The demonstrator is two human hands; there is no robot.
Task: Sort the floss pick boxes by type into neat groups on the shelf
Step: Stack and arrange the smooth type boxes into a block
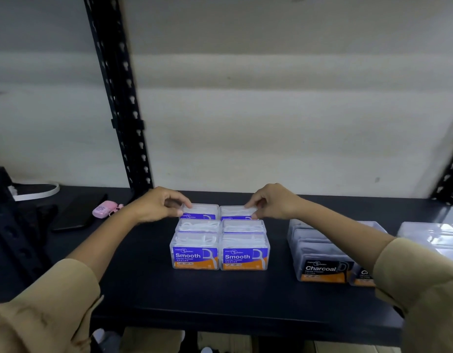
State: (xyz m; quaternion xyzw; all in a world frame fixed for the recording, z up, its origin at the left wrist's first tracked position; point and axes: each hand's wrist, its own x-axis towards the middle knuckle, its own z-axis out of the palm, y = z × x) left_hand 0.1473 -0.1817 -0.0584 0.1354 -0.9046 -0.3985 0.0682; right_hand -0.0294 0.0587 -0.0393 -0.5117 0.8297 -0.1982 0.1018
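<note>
Several clear boxes with blue and orange "Smooth" labels stand in two columns at the middle of the dark shelf (220,301). My left hand (160,205) pinches the rear left Smooth box (201,211) by its left edge. My right hand (273,201) pinches the rear right Smooth box (235,212) by its right edge. Two front Smooth boxes (196,253) face me with labels readable. To the right, a group of black "Charcoal" boxes (322,261) stands in rows, partly hidden behind my right forearm.
More clear boxes (434,236) sit at the far right edge. A pink case (104,209), a dark phone (77,212) and a white band (36,191) lie at the left. A black perforated upright (123,110) rises behind my left hand.
</note>
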